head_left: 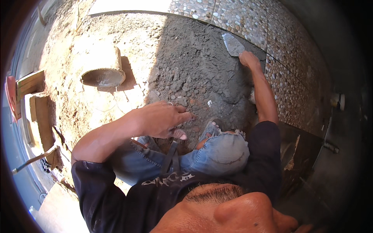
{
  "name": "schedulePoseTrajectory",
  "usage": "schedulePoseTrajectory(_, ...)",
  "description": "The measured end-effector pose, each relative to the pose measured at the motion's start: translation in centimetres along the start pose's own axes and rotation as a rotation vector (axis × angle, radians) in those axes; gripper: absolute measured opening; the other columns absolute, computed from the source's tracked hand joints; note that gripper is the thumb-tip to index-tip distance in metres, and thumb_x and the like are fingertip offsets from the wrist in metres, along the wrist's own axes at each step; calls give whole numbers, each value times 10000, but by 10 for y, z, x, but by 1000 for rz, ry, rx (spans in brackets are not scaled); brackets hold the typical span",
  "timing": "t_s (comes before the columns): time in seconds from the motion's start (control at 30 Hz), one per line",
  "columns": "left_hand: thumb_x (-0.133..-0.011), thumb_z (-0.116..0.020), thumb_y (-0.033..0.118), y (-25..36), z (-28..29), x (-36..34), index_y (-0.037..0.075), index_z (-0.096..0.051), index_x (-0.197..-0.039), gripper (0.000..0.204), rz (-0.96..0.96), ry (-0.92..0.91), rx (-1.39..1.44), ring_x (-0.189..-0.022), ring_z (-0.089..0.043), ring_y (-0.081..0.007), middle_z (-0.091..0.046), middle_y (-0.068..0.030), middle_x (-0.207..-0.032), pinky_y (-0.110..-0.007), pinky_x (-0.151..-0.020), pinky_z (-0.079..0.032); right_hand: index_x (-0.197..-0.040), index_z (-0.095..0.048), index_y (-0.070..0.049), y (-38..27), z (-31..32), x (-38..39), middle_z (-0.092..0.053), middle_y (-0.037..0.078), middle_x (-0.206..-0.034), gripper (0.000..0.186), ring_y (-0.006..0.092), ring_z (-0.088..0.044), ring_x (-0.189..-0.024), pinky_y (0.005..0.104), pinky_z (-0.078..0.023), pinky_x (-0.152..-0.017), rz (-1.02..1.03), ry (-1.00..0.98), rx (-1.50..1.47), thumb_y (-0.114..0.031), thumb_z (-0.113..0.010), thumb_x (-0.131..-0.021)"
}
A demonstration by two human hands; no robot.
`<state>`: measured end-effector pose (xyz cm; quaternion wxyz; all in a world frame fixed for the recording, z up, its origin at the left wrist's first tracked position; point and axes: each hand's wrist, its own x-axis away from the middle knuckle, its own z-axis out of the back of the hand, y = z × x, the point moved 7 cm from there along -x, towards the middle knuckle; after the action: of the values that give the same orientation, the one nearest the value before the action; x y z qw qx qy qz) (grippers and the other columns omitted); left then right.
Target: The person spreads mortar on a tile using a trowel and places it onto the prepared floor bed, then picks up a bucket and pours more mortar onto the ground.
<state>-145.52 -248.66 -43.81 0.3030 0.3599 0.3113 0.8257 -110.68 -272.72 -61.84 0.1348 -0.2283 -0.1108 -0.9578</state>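
My right hand (250,60) is stretched out to the far right, closed around the handle of a trowel (233,44). The trowel's pale, smeared blade lies on wet grey mortar (202,64), close to the edge of the pebble-patterned tiles (241,19). Part of the mortar has been smoothed near the tiles; elsewhere it is rough and lumpy. In front of my bent knees, my left hand (163,120) hangs low over the ground with its fingers and thumb apart, holding nothing. A ring shows on one finger.
A cement-crusted bucket (101,62) lies tipped in bright sun at the left, its mouth toward me. Wooden blocks (39,112) and a metal rod (35,160) lie at the left edge. More pebble tiles (299,95) run along the right side.
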Motion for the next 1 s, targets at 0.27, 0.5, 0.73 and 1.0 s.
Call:
schedulePoseTrajectory(0.27,-910,-526,476,10,-3,8,42,-426,-1359,633,-65,13,1,-1084,-554,-397,-555,-201,-1202,-481,-944,-443,-984,-584,56,22,-47,26,-599,144,-781,380,225,-603,-606,366,-501,-558,-312,-185,-1079,-275,-403,-944)
schedulePoseTrajectory(0.5,-912,-533,461,11,0,4,31,-433,-1348,620,-103,37,11,-1055,-570,-399,-565,-204,-1176,-480,-927,-446,-940,-562,33,-86,-29,8,-533,56,-699,350,147,-524,-532,333,-457,-500,-150,-358,-1199,-262,-374,-952)
schedulePoseTrajectory(0.73,-910,-542,453,3,2,0,42,-423,-1359,620,-62,26,6,-1053,-571,-399,-566,-202,-1173,-483,-924,-445,-863,-577,22,-76,-16,-5,-518,72,-660,365,181,-512,-517,353,-432,-500,46,-280,-717,-294,-409,-936)
schedulePoseTrajectory(1.0,-909,-541,448,6,-7,0,63,-416,-1368,612,-61,-20,32,-1052,-572,-398,-566,-194,-1169,-490,-922,-448,-881,-601,-3,-30,-26,96,-502,60,-639,364,163,-495,-542,332,-402,-486,46,-746,-596,-333,-452,-923)
